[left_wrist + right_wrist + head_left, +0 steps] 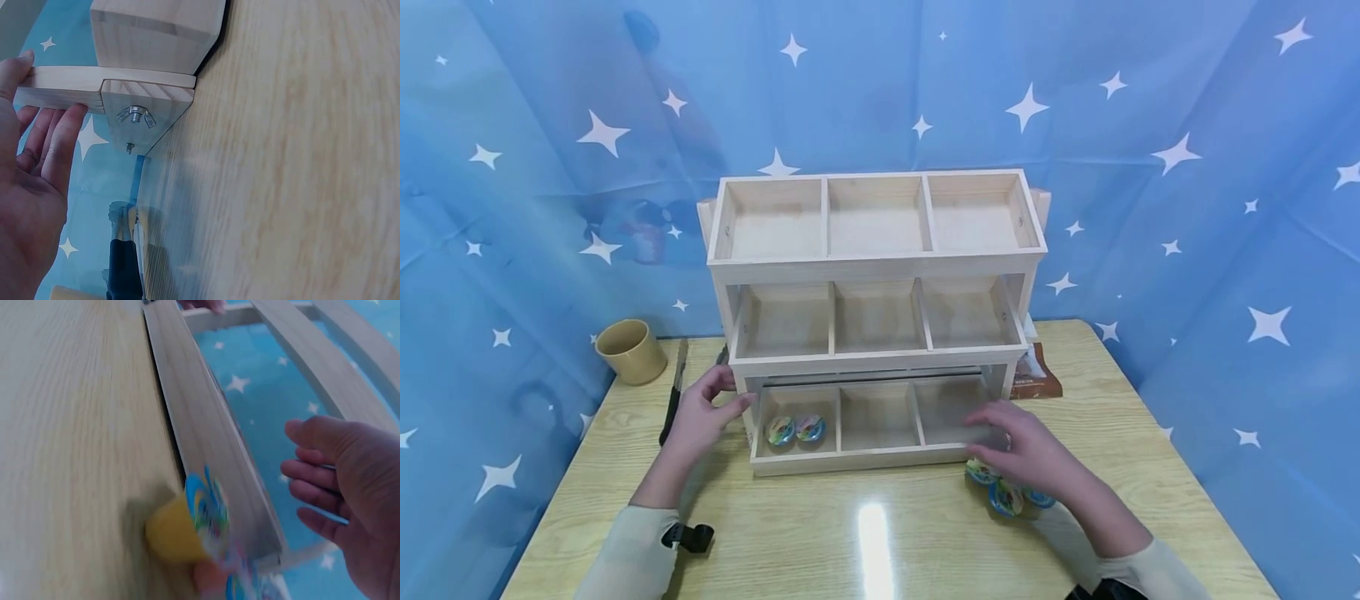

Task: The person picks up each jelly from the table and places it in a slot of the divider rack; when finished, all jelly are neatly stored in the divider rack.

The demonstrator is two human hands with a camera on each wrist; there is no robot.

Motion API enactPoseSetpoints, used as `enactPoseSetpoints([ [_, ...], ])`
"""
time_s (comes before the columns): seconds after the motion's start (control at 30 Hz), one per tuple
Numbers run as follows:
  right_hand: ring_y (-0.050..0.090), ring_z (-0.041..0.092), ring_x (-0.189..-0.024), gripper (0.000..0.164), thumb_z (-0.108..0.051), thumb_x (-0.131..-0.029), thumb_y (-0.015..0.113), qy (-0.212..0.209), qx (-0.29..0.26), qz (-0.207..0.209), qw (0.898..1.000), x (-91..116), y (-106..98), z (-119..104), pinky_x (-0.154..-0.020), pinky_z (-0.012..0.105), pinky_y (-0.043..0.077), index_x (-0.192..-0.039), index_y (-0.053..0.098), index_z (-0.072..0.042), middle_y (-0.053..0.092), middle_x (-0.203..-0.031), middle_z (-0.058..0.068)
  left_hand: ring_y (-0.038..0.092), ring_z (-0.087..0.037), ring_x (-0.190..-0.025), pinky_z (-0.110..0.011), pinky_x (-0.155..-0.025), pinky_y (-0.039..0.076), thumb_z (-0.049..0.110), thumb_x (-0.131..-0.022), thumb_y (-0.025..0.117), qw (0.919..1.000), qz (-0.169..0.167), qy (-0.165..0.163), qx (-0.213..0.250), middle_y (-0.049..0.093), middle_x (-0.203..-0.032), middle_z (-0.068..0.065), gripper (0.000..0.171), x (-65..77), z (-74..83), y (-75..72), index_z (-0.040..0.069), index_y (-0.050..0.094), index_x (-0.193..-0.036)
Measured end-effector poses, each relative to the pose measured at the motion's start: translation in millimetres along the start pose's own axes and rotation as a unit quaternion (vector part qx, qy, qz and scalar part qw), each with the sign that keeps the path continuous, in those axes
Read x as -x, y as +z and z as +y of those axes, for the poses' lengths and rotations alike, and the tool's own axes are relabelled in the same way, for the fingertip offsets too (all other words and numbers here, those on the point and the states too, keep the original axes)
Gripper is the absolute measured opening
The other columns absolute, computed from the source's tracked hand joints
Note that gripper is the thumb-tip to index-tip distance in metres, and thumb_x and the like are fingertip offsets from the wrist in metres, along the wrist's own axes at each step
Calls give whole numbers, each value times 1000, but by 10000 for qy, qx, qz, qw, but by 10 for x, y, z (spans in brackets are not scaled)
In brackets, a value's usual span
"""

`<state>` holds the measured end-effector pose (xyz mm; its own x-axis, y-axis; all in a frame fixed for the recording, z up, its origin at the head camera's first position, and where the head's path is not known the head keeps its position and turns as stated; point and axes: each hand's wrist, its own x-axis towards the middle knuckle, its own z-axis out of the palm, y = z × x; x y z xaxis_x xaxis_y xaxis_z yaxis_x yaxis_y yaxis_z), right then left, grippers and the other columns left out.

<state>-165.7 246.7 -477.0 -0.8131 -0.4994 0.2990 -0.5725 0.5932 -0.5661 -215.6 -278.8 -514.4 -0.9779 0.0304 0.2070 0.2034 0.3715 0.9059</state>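
A three-tier wooden rack stands on the table, each tier split into three compartments. My left hand holds the rack's left side; in the left wrist view its thumb and fingers lie on opposite sides of a wooden bar. Two lidded jelly cups sit in the bottom tier's left compartment. Over the right end of that tier is my right hand, its fingers loosely bent around nothing. Beneath it, several jelly cups lie on the table, partly hidden; a yellow one shows in the right wrist view.
A tan cup stands at the back left, beside a long black-handled tool. Behind the rack's right side lies a brown and white packet, partly covered. A blue star-patterned curtain hangs behind the table.
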Motion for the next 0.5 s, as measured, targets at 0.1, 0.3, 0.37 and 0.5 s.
enactPoseSetpoints([
  [0.1,71,20,-111,32,-9,-94,90,81,24,200,9998,144,-53,77,-92,52,61,-122,78,-18,76,-120,-3,64,-12,-112,-55,-106,45,20,-102,84,10000,13,-7,-25,73,-121,-18,38,-3,-3,0,3,68,-133],
  [0.3,70,19,-115,31,-12,-95,90,647,21,240,9976,394,-150,173,-95,51,61,-123,78,-14,75,-123,-6,63,-10,-113,-57,-106,45,21,-103,83,9999,23,-71,-121,73,-123,-19,39,4,17,-5,4,67,-135],
  [0.37,70,21,-114,31,-13,-95,89,799,8,243,9965,462,-168,199,-94,49,60,-123,77,-13,75,-123,-5,63,-11,-113,-59,-108,43,19,-103,83,9999,20,-84,-77,72,-123,-20,39,2,17,-1,4,67,-134],
  [0.5,71,22,-110,32,-13,-95,90,853,-13,303,9959,592,-183,250,-93,41,59,-124,77,-13,76,-123,-3,64,-11,-112,-61,-111,41,18,-102,84,10000,24,-80,-36,73,-123,-20,38,0,16,6,5,67,-134],
])
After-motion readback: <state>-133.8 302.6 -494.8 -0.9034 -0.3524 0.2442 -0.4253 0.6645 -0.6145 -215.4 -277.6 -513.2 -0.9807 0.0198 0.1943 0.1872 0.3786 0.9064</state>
